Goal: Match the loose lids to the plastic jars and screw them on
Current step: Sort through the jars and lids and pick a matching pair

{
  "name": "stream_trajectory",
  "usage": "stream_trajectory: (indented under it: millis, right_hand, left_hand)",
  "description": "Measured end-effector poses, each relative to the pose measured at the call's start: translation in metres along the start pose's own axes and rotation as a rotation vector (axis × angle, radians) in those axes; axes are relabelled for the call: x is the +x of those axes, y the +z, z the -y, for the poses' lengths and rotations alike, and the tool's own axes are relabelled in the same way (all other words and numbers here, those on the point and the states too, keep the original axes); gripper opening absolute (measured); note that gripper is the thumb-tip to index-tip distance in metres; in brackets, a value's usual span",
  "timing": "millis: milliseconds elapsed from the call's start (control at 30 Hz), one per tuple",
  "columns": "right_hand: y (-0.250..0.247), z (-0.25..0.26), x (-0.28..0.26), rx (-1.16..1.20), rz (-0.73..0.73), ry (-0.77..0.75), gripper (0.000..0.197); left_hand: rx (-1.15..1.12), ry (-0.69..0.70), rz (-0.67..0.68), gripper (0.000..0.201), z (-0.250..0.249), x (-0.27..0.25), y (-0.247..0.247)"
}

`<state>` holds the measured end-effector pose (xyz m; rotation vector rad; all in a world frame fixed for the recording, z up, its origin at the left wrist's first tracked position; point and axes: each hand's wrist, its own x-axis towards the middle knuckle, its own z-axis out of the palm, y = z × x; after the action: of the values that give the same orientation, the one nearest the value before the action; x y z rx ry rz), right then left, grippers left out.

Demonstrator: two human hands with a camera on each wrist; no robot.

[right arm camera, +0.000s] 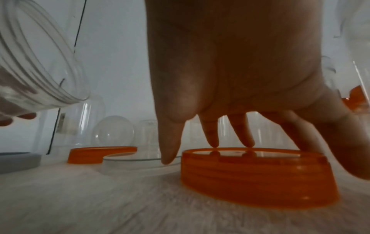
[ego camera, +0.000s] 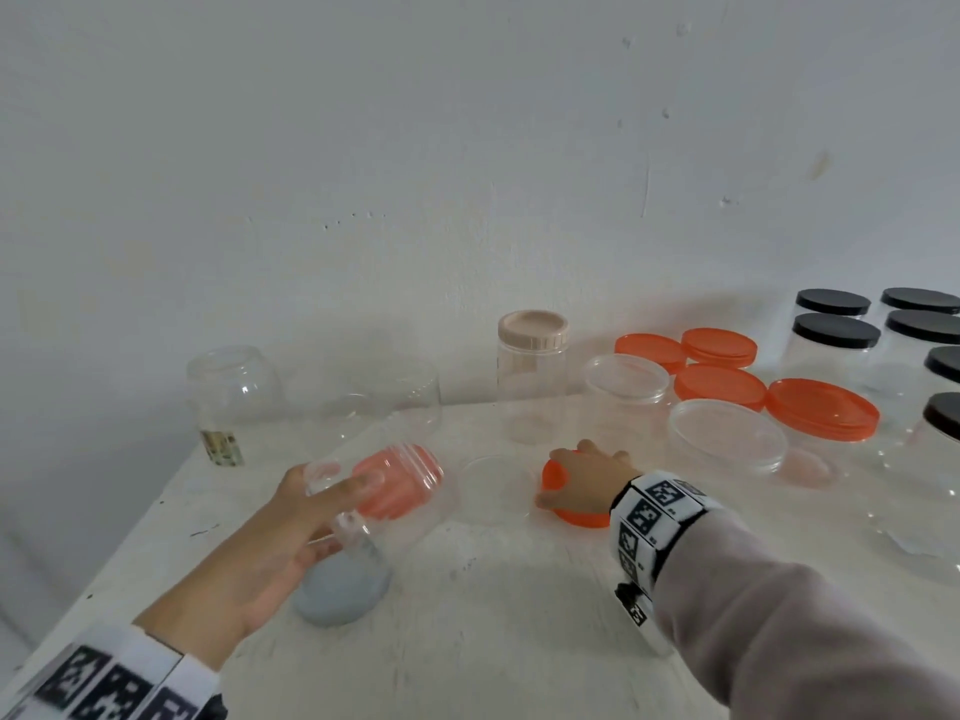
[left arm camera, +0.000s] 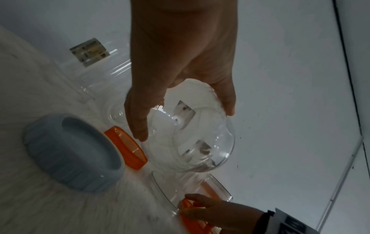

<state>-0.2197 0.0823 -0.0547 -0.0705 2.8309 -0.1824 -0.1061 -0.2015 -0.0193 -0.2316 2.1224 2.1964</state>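
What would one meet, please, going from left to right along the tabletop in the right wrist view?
Grey lid → small orange lid → clear lid → large orange lid beneath the right hand.

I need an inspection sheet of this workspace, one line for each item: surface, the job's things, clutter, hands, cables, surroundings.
Surface: white table, scuffed, with small dark marks.
Job's things: clear jar held tilted above the table; orange lid lying flat; grey lid, clear lid and another orange lid loose; beige-lidded jar; black-lidded jars at far right.
Clutter: nothing seen.
Hands: left hand grips the clear jar; right hand has fingertips on the orange lid, thumb at its side.
Cables: nothing seen.
Surroundings: white wall with marks.
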Motion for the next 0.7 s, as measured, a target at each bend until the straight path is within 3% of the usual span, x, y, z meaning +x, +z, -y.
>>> stream_trajectory:
  millis: [300,500,700]
  right_hand:
    - [-0.004,-0.001,0.001,0.001,0.064,0.049,0.084]
    - [-0.017,-0.002,-0.014,0.090,0.002,0.019,0.087]
    - [-0.048,-0.009,-0.039,0.354,0.026,-0.078,0.089]
  left_hand:
    - [0.039,-0.049,0.085,0.111,0.012,-0.003,0.019]
    - [0.287,0.010,0.111,0.087,0.017,-0.006,0.039]
    - [0.519,0.016,0.065,0.100,0.028,-0.001,0.057]
